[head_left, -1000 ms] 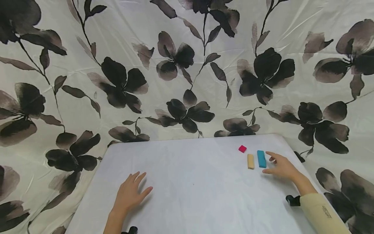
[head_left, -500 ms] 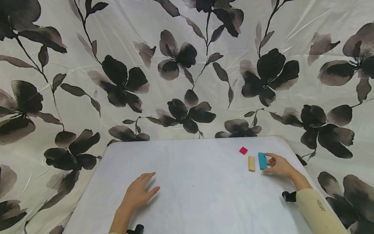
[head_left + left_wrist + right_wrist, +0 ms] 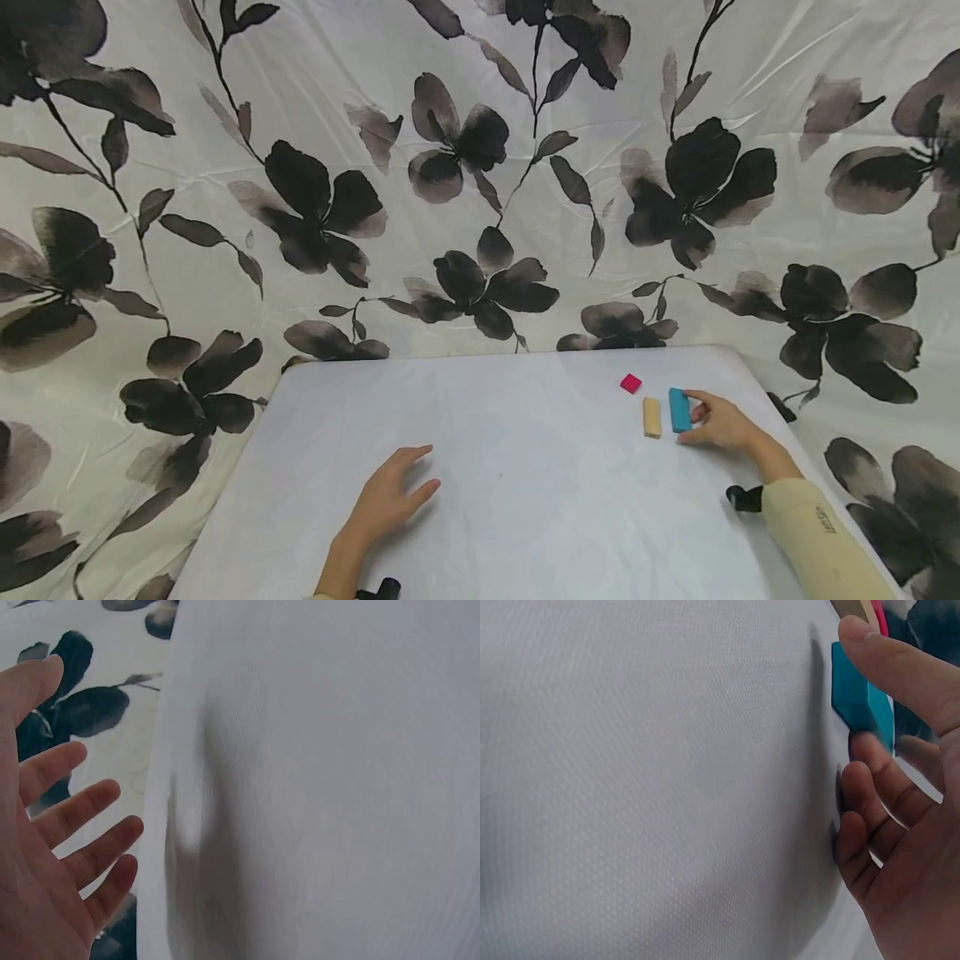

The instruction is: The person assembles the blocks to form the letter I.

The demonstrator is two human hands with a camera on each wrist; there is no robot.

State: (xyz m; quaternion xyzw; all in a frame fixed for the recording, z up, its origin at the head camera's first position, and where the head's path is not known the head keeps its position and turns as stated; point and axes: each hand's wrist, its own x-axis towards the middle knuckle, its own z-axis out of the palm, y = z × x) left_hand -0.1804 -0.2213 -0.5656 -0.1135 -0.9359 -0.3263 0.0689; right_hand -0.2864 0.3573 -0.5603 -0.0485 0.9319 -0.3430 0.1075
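At the right of the table, my right hand [image 3: 723, 423] is at a blue rectangular block [image 3: 678, 411]. Its index finger lies at the block's far end and its thumb at the near end. The right wrist view shows the thumb [image 3: 896, 667] across the blue block [image 3: 850, 686], other fingers curled beside it. Just left of that block lies a pale yellow block [image 3: 652, 417], and a small red block [image 3: 631, 383] sits farther back. My left hand [image 3: 386, 500] hovers over the left part of the table, holding nothing, fingers spread in the left wrist view.
A white-covered table [image 3: 525, 483] spreads under both hands. Its back edge meets a floral cloth [image 3: 480, 167] that hangs behind and falls around the sides. Dark wrist cameras show below each hand.
My right thumb and index finger have closed in on the blue block's ends. My left hand has drifted to the right over the table. The blocks keep their arrangement.
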